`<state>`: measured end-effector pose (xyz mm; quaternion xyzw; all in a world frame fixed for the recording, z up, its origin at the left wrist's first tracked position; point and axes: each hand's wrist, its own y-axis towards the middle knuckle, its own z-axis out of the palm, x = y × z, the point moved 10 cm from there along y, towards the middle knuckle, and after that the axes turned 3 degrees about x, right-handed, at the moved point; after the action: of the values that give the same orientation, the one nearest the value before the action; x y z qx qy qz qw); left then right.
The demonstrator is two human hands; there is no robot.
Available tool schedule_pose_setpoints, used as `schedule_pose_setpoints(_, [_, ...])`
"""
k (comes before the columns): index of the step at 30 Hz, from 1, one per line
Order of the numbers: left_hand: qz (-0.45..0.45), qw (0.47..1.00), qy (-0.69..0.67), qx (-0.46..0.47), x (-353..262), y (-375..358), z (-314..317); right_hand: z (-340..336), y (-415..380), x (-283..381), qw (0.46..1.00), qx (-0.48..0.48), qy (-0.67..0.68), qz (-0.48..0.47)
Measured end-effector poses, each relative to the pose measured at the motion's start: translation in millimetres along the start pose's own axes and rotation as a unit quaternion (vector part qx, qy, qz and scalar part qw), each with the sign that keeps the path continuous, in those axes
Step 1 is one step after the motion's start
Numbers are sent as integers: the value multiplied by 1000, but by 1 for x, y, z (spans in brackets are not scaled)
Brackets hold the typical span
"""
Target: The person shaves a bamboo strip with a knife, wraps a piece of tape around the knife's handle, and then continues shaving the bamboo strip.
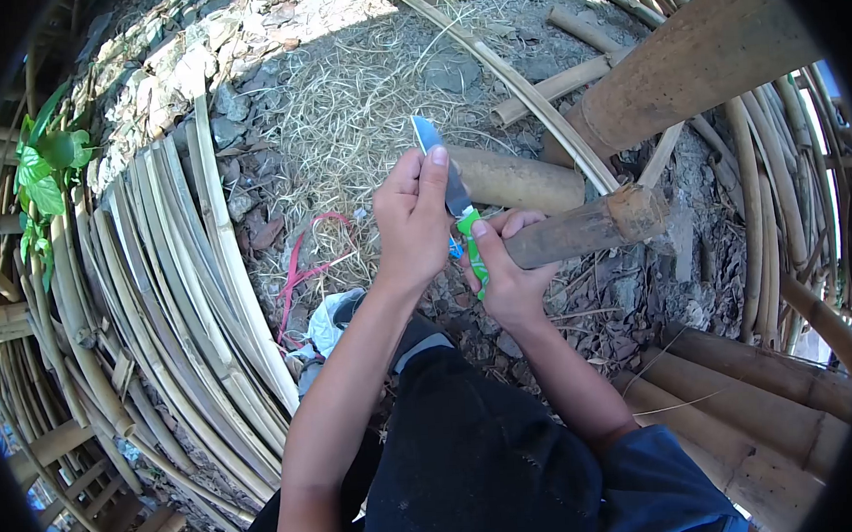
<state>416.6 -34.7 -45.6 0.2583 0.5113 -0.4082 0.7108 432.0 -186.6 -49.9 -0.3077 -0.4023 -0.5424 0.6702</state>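
A knife (457,193) with a green patterned handle and a flat blade points up and away from me, its tip just past my left thumb. My right hand (514,283) is wrapped round the green handle, thumb lying along it. The fingers of my left hand (412,219) pinch the blade near its upper part, thumb on the near face. Just right of my right hand lies a thick bamboo piece (578,231), its near end hidden behind the fingers. Another bamboo length (523,181) rests on the ground beyond the knife. A small blue thing shows behind the handle.
Long split bamboo strips (180,269) stand along the left side. A thick bamboo post (695,64) slants in at upper right, and large bamboo poles (742,404) lie at lower right. Pale shavings (360,115), a pink ribbon (296,273) and a white plastic bag (328,321) are on the ground.
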Motion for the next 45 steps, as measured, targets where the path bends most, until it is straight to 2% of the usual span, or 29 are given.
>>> schedule_pose_setpoints(2, [-7,1000,-18,-15,-1,-6,-4,0,14,1,994,46,-76,66])
schedule_pose_setpoints(4, [-11,998,-46,-36,3,-7,-12,-1,19,6,990,69,-120,22])
schedule_pose_setpoints(6, [-16,998,-40,35,10,-4,-4,0,13,1,994,48,-78,57])
schedule_pose_setpoints(7, [-15,998,-42,37,12,-3,-5,2,13,2,994,48,-80,54])
schedule_pose_setpoints(9, [55,996,-60,24,-2,-2,-10,-9,10,-4,996,-24,-20,78])
schedule_pose_setpoints(13, [24,995,-41,83,29,-38,2,-14,10,-22,981,-58,82,168])
schedule_pose_setpoints(15, [-2,994,96,59,35,-57,17,-21,10,-33,983,-79,73,147])
schedule_pose_setpoints(16, [-2,994,96,57,37,-58,19,-23,8,-37,983,-77,72,148])
schedule_pose_setpoints(18, [-40,999,-7,8,53,-59,7,-16,5,-37,989,-29,20,144])
schedule_pose_setpoints(19, [-44,992,97,60,63,-57,2,-7,5,-30,994,1,17,109])
schedule_pose_setpoints(20, [-43,993,96,58,61,-57,0,-4,4,-28,994,4,16,108])
schedule_pose_setpoints(22, [31,974,222,33,45,-55,-3,1,4,-23,993,26,-64,99])
schedule_pose_setpoints(23, [32,975,220,31,43,-55,-5,0,7,-22,992,28,-67,99])
schedule_pose_setpoints(25, [84,944,318,10,26,-56,-9,-2,23,-1,976,58,-208,18])
schedule_pose_setpoints(26, [84,945,315,9,21,-56,-13,-4,31,6,976,59,-211,18])
schedule_pose_setpoints(28, [5,959,278,43,27,-57,-19,-15,46,27,972,24,-235,9])
schedule_pose_setpoints(29, [1,961,273,38,22,-57,-21,-20,49,30,972,25,-235,10])
schedule_pose_setpoints(31, [-30,963,267,17,28,-56,-38,-47,50,14,956,-27,-266,117])
schedule_pose_setpoints(32, [-63,964,257,-5,36,-56,-48,-57,47,9,956,-28,-267,115])
schedule_pose_setpoints(34, [-43,964,260,-24,37,-55,-59,-81,33,-16,849,27,-514,124])
schedule_pose_setpoints(35, [-24,953,300,-26,35,-55,-62,-100,19,-32,849,28,-514,123])
schedule_pose_setpoints(37, [-4,940,340,-30,29,-57,-65,-107,-15,-62,665,162,-727,49])
schedule_pose_setpoints(38, [-15,931,363,-17,26,-58,-62,-106,-18,-62,665,163,-727,48])
schedule_pose_setpoints(40, [-25,922,385,-4,17,-59,-56,-77,-26,-45,569,176,-793,-128])
schedule_pose_setpoints(41, [-21,914,404,24,11,-60,-48,-66,-17,-38,569,175,-793,-127])
schedule_pose_setpoints(42, [-18,904,423,52,6,-62,-40,-58,6,-24,757,163,-631,-45])
schedule_pose_setpoints(43, [-18,904,425,54,0,-63,-37,-50,23,-16,894,138,-425,39])
schedule_pose_setpoints(44, [-6,895,439,77,-6,-65,-27,-33,33,-1,895,137,-424,38])
schedule_pose_setpoints(45, [7,887,452,99,-10,-67,-19,-11,37,4,915,180,-354,75])
